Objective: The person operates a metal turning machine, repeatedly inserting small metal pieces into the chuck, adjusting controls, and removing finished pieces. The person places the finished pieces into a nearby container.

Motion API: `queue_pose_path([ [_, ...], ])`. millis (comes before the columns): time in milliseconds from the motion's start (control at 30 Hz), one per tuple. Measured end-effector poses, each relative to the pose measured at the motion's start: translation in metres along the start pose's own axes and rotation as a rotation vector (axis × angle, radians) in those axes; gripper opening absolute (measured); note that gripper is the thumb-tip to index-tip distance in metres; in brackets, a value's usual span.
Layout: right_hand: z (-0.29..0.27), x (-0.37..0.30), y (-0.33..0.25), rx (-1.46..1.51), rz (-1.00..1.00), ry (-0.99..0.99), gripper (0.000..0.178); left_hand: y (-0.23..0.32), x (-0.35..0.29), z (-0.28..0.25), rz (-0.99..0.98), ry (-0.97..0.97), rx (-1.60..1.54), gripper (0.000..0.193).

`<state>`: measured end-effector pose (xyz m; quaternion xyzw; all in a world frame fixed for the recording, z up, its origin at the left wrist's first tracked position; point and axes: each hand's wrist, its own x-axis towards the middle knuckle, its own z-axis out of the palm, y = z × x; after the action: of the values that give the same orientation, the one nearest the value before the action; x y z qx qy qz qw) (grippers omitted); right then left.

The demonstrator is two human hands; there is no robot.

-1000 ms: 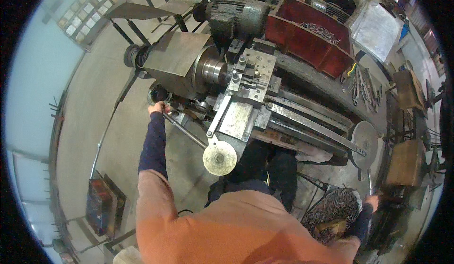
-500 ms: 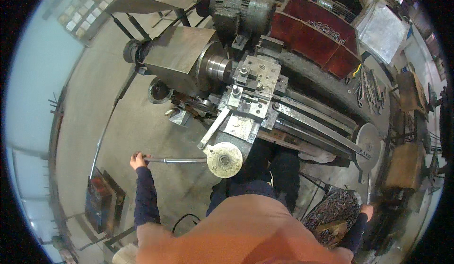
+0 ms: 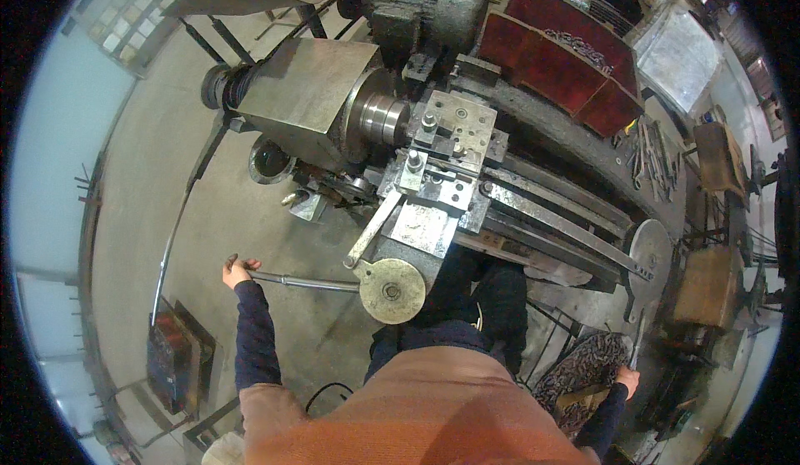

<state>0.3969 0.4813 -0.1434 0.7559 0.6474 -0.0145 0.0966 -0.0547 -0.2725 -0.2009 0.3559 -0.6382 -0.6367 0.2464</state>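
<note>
At the left, my left hand is closed round the outer end of a long metal lever handle. That lever runs into a round, pale, worn disc at the front of a lathe-like machine. At the far right, my right hand grips the lower end of another metal rod handle, which comes down from a grey round disc. Between them sits the tool slide with its bolts and a short angled lever. A shiny cylindrical spindle faces the slide.
A red metal bin with small metal parts stands behind the machine, beside a motor. Several wrenches lie at the right. A heap of small dark parts is near my right hand. A dark box stands on the floor at left.
The left lever's outer end has swung slightly away from me with my left hand, turning the pale disc. My right hand has moved left, carrying the lower end of its rod handle.
</note>
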Motion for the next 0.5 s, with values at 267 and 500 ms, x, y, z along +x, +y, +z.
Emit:
queue_pose_path([
  [267, 0.006, 0.004, -0.017, 0.024, -0.145, 0.124, 0.055, 0.000, 0.007, -0.006, -0.005, -0.080, 0.077, 0.023],
  [500, 0.002, 0.117, -0.030, -0.178, -0.293, 0.204, 0.045, -0.011, 0.025, -0.047, -0.008, -0.128, 0.282, 0.018],
])
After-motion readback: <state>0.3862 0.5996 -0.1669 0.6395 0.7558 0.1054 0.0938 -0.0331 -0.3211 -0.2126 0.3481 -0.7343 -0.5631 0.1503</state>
